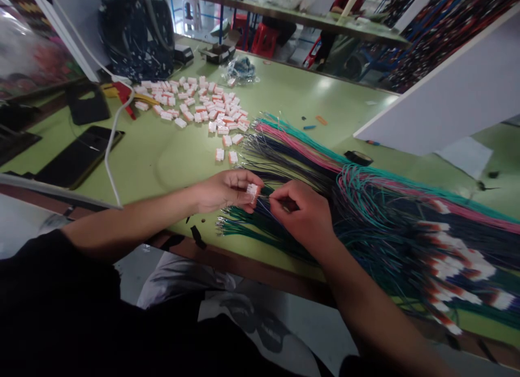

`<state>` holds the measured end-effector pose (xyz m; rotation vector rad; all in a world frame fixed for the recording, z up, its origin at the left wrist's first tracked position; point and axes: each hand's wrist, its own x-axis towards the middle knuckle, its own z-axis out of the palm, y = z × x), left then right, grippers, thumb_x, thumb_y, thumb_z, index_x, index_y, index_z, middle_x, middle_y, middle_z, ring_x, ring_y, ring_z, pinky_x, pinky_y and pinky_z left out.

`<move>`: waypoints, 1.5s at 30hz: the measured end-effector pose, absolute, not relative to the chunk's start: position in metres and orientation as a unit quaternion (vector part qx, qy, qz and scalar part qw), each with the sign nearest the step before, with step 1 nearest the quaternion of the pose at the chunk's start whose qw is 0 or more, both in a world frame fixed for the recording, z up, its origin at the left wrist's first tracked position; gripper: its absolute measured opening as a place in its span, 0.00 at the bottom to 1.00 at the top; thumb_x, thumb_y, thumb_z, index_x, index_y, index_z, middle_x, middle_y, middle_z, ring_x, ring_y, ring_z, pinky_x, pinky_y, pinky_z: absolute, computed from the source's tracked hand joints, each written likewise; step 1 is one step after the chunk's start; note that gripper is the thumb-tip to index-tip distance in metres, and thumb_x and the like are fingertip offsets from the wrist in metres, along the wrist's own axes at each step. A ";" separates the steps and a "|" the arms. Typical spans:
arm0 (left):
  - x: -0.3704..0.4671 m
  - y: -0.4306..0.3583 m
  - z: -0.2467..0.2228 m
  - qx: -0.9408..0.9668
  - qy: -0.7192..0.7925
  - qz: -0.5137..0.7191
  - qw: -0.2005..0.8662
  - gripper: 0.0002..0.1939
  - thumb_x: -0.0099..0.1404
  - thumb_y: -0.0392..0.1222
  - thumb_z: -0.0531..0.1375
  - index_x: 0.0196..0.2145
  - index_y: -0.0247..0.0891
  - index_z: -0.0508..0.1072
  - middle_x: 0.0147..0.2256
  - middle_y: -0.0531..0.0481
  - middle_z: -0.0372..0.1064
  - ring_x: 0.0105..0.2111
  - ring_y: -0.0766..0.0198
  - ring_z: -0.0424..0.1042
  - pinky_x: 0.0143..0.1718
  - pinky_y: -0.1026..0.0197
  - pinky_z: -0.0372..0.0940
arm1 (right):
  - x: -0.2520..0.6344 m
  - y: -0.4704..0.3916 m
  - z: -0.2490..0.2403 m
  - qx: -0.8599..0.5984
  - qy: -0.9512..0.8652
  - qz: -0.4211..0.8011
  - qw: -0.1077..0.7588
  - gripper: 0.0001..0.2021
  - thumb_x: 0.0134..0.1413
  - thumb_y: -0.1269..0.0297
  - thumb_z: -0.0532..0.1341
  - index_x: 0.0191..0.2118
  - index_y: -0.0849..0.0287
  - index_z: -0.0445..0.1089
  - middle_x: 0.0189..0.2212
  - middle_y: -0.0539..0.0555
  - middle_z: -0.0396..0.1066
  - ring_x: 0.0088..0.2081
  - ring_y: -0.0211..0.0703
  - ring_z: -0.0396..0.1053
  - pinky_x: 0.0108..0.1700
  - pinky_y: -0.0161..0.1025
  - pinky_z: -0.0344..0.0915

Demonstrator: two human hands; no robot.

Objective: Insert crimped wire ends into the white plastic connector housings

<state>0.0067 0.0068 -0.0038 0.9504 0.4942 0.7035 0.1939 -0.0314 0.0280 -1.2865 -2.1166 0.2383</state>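
**Connector and wire held above the near side of the worktop**

A white connector [252, 190] is gripped between the thumb and fingers of the left hand [223, 192], near the brown near edge of the worktop [170, 155]. A thin wire [265, 196] is pinched by the right hand [304, 210], just right of the connector; whether it is seated cannot be told. To the right, movement is bounded by wire bundles [374, 203] and, farther off, an upright panel [447, 84]. Open room is left between the dark flat device [77, 157] and the connector pile [215, 109].
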 end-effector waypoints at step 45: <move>-0.001 0.013 -0.011 0.490 0.226 0.215 0.814 0.15 0.48 0.32 0.67 0.37 0.34 0.74 0.25 0.52 0.72 0.25 0.69 0.72 0.26 0.67 0.67 | 0.259 0.049 0.019 -0.694 -0.711 -0.079 -0.078 0.12 0.54 0.69 0.53 0.39 0.63 0.73 0.42 0.65 0.73 0.44 0.53 0.70 0.38 0.42 0.62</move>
